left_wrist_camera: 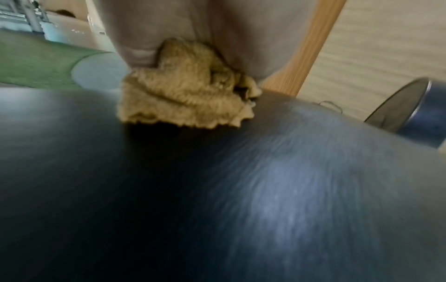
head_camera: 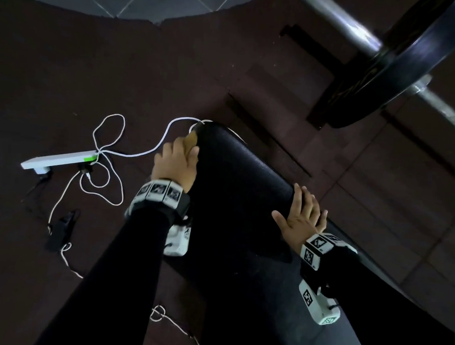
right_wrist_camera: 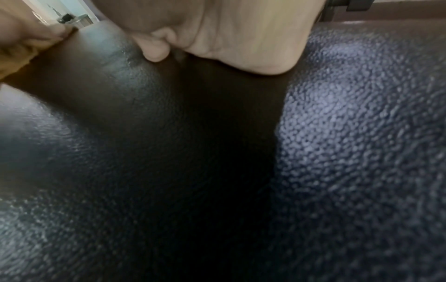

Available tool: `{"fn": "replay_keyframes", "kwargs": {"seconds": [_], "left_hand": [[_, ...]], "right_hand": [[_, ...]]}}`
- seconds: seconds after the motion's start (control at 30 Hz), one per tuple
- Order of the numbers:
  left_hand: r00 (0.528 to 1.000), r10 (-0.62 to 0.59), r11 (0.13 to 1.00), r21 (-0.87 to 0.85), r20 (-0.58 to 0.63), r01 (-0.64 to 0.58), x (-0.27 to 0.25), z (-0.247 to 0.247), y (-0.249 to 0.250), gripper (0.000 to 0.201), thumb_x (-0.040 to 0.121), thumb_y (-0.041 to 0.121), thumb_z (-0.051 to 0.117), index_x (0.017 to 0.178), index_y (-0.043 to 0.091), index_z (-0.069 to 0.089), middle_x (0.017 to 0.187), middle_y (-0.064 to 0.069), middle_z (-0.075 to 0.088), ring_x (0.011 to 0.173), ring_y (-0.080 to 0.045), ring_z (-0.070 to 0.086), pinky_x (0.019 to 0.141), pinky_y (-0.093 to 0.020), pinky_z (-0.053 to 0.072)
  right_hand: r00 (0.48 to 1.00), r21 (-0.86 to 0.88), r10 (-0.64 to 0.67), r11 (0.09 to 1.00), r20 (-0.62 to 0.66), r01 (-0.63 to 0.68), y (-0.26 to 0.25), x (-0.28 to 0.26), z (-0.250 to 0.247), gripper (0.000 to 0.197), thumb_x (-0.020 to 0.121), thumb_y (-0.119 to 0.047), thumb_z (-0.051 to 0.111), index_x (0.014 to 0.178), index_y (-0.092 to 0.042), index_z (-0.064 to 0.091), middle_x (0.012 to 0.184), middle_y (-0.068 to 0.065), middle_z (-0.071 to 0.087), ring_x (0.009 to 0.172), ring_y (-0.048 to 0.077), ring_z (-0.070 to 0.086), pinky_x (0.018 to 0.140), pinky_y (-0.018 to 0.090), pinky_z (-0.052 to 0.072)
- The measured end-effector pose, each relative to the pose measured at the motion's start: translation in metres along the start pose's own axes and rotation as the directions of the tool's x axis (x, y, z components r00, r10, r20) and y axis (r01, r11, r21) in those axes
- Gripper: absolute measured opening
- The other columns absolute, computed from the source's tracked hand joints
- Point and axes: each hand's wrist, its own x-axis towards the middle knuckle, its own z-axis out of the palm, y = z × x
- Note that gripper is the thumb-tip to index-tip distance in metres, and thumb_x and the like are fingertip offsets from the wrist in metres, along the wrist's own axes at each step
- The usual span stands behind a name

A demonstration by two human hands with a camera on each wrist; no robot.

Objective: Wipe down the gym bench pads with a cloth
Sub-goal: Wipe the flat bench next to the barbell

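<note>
- Dark rubber floor tiles (head_camera: 69,61) all around; grey tiled strip at the far edge.
- Black bench pad (head_camera: 236,188) runs from near me toward the far centre, grained vinyl, faint sheen in both wrist views.
- My left hand (head_camera: 176,165) sits on the pad's far left edge, fingers curled down over a tan cloth (head_camera: 191,140), bunching it against the pad.
- Left wrist view: cloth (left_wrist_camera: 185,95) crumpled, frilled hem lying on the pad surface (left_wrist_camera: 217,190), my fingers (left_wrist_camera: 137,38) clamped over its top.
- My right hand (head_camera: 301,217) rests on the pad's right edge, nearer me, fingers spread and straight, holding nothing.
- Right wrist view: palm (right_wrist_camera: 241,34) flat on the vinyl (right_wrist_camera: 350,133), one fingertip (right_wrist_camera: 154,51) bent onto it.
- Hands well apart, pad between them.
- Left of the bench on the floor: white power strip (head_camera: 60,159), looped white cable (head_camera: 110,141), small black object (head_camera: 62,230).
- Far right: barbell bar (head_camera: 339,23) with a dark weight plate (head_camera: 397,70).
</note>
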Motion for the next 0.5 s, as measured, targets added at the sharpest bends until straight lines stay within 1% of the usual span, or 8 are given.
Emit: {"fn": "replay_keyframes", "kwargs": {"seconds": [0.07,0.13,0.2,0.23,0.3,0.37,0.43,0.5], "left_hand": [[0.999,-0.021,0.999,0.029,-0.040,0.022,-0.010,0.003,-0.011,0.049,0.100,0.039,0.037,0.136,0.006,0.040,0.130,-0.022,0.047,0.115,-0.041,0.045,0.099,-0.046,0.029],[0.998,-0.064,0.997,0.048,-0.007,0.064,-0.008,0.005,-0.009,0.049,0.100,0.040,0.032,0.136,0.007,0.039,0.134,-0.020,0.045,0.119,-0.040,0.042,0.101,-0.047,0.028],[0.993,-0.115,0.993,0.031,0.037,0.114,0.005,0.003,0.004,0.050,0.100,0.043,0.028,0.137,0.010,0.037,0.138,-0.017,0.041,0.123,-0.041,0.039,0.102,-0.048,0.029],[0.994,-0.105,0.994,0.029,0.040,0.104,0.011,0.003,0.015,0.051,0.100,0.043,0.028,0.138,0.011,0.036,0.139,-0.017,0.040,0.123,-0.043,0.038,0.102,-0.049,0.030],[1.000,-0.014,0.996,0.086,0.014,0.013,0.020,0.006,0.040,0.053,0.100,0.042,0.032,0.142,0.010,0.033,0.140,-0.017,0.039,0.121,-0.043,0.038,0.099,-0.049,0.033],[0.995,0.097,0.977,0.193,-0.013,-0.092,0.023,0.008,0.063,0.053,0.099,0.042,0.035,0.141,0.010,0.034,0.140,-0.016,0.039,0.121,-0.041,0.038,0.098,-0.048,0.035],[0.982,0.188,0.942,0.283,-0.006,-0.179,0.023,0.013,0.077,0.050,0.099,0.042,0.034,0.137,0.010,0.038,0.141,-0.014,0.038,0.127,-0.040,0.032,0.104,-0.050,0.030],[0.954,0.297,0.885,0.362,0.042,-0.292,0.023,0.017,0.085,0.047,0.099,0.042,0.032,0.132,0.010,0.044,0.139,-0.012,0.040,0.132,-0.040,0.025,0.109,-0.051,0.022]], "right_hand": [[1.000,0.002,-0.004,1.000,0.011,0.003,0.001,0.002,0.001,0.080,0.090,-0.059,0.036,0.147,-0.032,-0.013,0.156,-0.009,-0.011,0.141,0.014,-0.012,0.112,0.050,-0.010],[1.000,0.005,-0.006,1.000,0.007,0.006,0.002,0.002,0.002,0.081,0.089,-0.059,0.037,0.147,-0.033,-0.013,0.156,-0.008,-0.011,0.142,0.015,-0.011,0.112,0.050,-0.010],[1.000,0.015,-0.014,1.000,-0.016,0.014,0.002,0.002,0.003,0.080,0.089,-0.059,0.037,0.147,-0.033,-0.012,0.156,-0.007,-0.009,0.142,0.016,-0.010,0.112,0.050,-0.010],[1.000,0.021,-0.014,1.000,-0.021,0.015,0.002,0.001,0.003,0.080,0.089,-0.060,0.037,0.147,-0.033,-0.011,0.156,-0.006,-0.009,0.142,0.016,-0.010,0.112,0.050,-0.010],[1.000,0.026,-0.010,1.000,-0.009,0.010,0.002,0.002,0.003,0.081,0.088,-0.060,0.037,0.147,-0.034,-0.012,0.156,-0.007,-0.010,0.142,0.016,-0.011,0.112,0.050,-0.010],[1.000,0.020,-0.009,1.000,0.011,0.009,0.003,0.003,0.002,0.082,0.088,-0.061,0.037,0.146,-0.034,-0.014,0.156,-0.008,-0.012,0.142,0.016,-0.012,0.112,0.050,-0.010],[1.000,0.012,-0.007,1.000,0.002,0.007,0.002,0.003,0.002,0.082,0.088,-0.062,0.037,0.147,-0.034,-0.013,0.156,-0.008,-0.011,0.143,0.017,-0.010,0.113,0.050,-0.010],[1.000,0.018,-0.001,1.000,-0.016,0.001,0.000,0.001,0.001,0.083,0.087,-0.062,0.038,0.147,-0.033,-0.011,0.157,-0.008,-0.008,0.143,0.017,-0.008,0.113,0.050,-0.009]]}}
